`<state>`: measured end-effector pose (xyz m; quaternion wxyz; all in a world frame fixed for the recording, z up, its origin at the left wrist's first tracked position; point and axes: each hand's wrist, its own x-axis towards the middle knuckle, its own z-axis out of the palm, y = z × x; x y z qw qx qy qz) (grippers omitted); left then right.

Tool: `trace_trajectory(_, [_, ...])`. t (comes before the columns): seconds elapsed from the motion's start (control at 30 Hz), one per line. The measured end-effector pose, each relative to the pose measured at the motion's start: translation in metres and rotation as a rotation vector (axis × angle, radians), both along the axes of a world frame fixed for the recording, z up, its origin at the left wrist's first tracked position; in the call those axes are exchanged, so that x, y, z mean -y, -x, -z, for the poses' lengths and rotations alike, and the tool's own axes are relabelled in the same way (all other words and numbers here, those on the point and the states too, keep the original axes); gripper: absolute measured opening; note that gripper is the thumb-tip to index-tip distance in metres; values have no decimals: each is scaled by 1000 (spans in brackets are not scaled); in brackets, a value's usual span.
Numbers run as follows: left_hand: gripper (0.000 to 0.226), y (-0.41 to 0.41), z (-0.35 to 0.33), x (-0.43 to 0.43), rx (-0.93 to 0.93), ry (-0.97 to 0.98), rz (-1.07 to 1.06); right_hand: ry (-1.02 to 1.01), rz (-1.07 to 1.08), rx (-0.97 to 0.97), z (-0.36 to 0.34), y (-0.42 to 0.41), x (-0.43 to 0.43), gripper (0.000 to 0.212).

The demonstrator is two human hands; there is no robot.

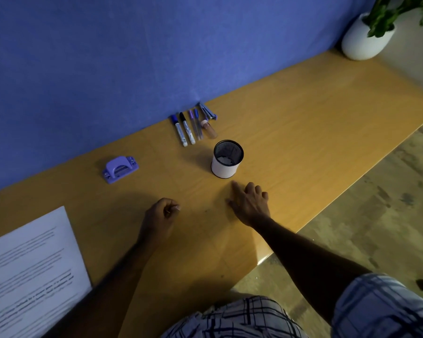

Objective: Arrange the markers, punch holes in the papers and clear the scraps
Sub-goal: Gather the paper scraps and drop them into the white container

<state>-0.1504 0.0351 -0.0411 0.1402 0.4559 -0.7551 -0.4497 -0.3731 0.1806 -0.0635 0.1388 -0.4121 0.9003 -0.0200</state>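
Observation:
Several markers and pens [188, 128] lie side by side near the blue wall, with a small tube [209, 129] and a metal clip [207, 111] beside them. A mesh cup [227, 159] lined with white paper stands just in front of them, with something pale inside. A purple hole punch [120, 169] sits to the left. Printed papers [32, 272] lie at the lower left. My left hand [163, 217] is curled into a loose fist on the desk, seemingly pinching something tiny. My right hand [250, 202] rests on the desk just below the cup, its fingers spread.
The wooden desk [315, 123] runs along a blue partition [108, 57]. A white plant pot [364, 37] stands at the far right corner. The desk's front edge drops to a patterned floor [376, 203] on the right.

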Motion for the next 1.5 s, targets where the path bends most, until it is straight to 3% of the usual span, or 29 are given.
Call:
trace_trajectory(0.17, [7, -5, 0, 1, -16, 19, -12, -33, -39, -63, 2, 1, 2, 59])
trace_trajectory(0.27, [6, -6, -1, 0, -19, 15, -23, 1, -3, 18, -3, 1, 2, 50])
trace_trajectory(0.37, [6, -8, -1, -1, -26, 10, -26, 269, 210, 289, -5, 3, 1, 35])
trace_trajectory(0.5, [6, -13, 2, -2, -23, 11, 0, 739, 680, 931, -27, 2, 0, 24])
trace_trajectory(0.6, [6, -13, 4, -2, -25, -11, -7, 782, 789, 1200, -44, 1, -3, 20])
trace_trajectory(0.73, [6, -12, 7, -3, -24, -15, -8, 828, 746, 1306, -57, 5, 4, 24])
trace_trajectory(0.8, [7, -12, 7, -3, -23, -5, -8, 856, 708, 1292, -68, 9, 11, 23])
trace_trajectory(0.87, [6, -13, 9, -2, -24, -6, -9, 877, 649, 1160, -80, 12, 21, 17])
trace_trajectory(0.97, [6, -16, 10, 0, -37, -17, -7, 895, 483, 804, -91, 25, 39, 11])
trace_trajectory(1.07, [7, -20, 11, 2, -43, -3, 0, 764, 280, 406, -92, 40, 58, 14])
trace_trajectory(1.13, [7, -22, 12, 3, -37, -4, -10, 676, 230, 262, -95, 48, 66, 13])
trace_trajectory(1.33, [6, -30, 14, 5, -9, -9, -47, 338, 64, 24, -97, 57, 77, 24])
trace_trajectory(1.5, [5, -43, 13, 7, 4, 9, -56, 453, 119, 243, -97, 58, 74, 28])
